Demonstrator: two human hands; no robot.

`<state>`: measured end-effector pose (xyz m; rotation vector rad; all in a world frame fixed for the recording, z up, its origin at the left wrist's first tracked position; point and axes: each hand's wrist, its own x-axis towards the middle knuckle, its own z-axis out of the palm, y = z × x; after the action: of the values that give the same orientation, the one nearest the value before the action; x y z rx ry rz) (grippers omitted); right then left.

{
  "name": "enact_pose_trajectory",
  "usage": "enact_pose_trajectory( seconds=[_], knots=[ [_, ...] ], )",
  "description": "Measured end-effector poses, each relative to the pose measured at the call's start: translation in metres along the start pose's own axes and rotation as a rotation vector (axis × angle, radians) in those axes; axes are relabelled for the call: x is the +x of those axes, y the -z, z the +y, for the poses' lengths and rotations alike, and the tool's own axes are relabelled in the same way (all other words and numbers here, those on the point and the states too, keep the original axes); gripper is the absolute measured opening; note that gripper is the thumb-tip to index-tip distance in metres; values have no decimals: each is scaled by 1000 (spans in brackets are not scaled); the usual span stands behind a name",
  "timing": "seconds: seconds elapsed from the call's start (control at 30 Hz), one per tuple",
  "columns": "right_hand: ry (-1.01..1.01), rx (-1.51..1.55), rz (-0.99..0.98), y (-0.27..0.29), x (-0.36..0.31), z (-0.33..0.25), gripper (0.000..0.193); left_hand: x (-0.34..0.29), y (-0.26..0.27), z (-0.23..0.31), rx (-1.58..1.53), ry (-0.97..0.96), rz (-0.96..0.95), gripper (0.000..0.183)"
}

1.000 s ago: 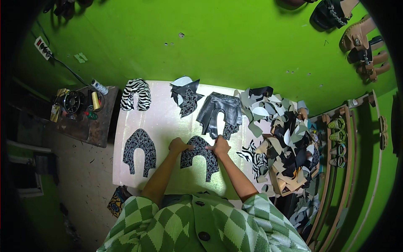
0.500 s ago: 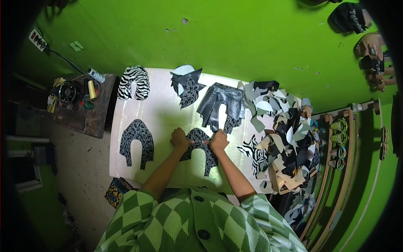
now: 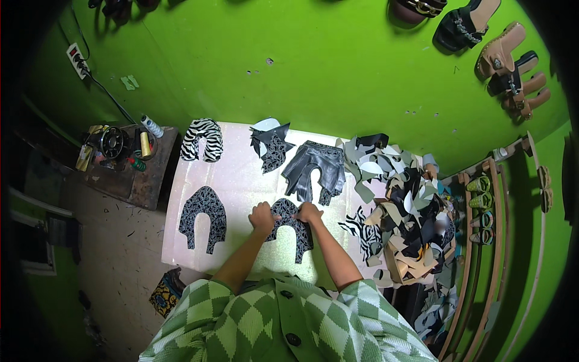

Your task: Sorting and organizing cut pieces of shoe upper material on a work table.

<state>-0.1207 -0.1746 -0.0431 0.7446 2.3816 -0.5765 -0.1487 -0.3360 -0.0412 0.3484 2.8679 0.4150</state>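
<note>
My left hand point(image 3: 263, 218) and my right hand point(image 3: 309, 213) are at either side of a black-and-grey patterned U-shaped shoe upper piece point(image 3: 287, 211), fingers curled and thumbs toward its middle. The piece lies at the near middle of the table with its two legs pointing at me. To the left lies a matching upper piece point(image 3: 203, 208). Beyond my right hand is a stack of black U-shaped pieces point(image 3: 301, 169), with patterned material showing under it.
The pale table point(image 3: 241, 175) also bears zebra-striped U-shaped pieces point(image 3: 205, 136), dark offcuts point(image 3: 271, 148) and a large scrap heap point(image 3: 410, 205). A side table point(image 3: 129, 184) with thread spools stands left. Sandals point(image 3: 482, 199) sit on a rack at right.
The view has tilted up, so the table sits lower and more wall shows. Both hands stay at the same patterned piece.
</note>
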Motion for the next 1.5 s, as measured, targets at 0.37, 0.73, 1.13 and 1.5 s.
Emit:
enact_pose_trajectory(
  seconds=[0.37,0.73,1.13,1.5],
  knots=[
    [446,208,158,-23,-7,38,32,2,-4,-18,-138,-105,-82,44],
    [668,372,309,-31,-6,54,29,18,-9,-41,-402,-268,-256,46],
    [550,389,253,-28,-7,47,29,27,-22,-54,-930,29,-490,31],
    [436,352,174,-35,8,51,43,30,-31,-53,-998,52,-476,31]
  ],
)
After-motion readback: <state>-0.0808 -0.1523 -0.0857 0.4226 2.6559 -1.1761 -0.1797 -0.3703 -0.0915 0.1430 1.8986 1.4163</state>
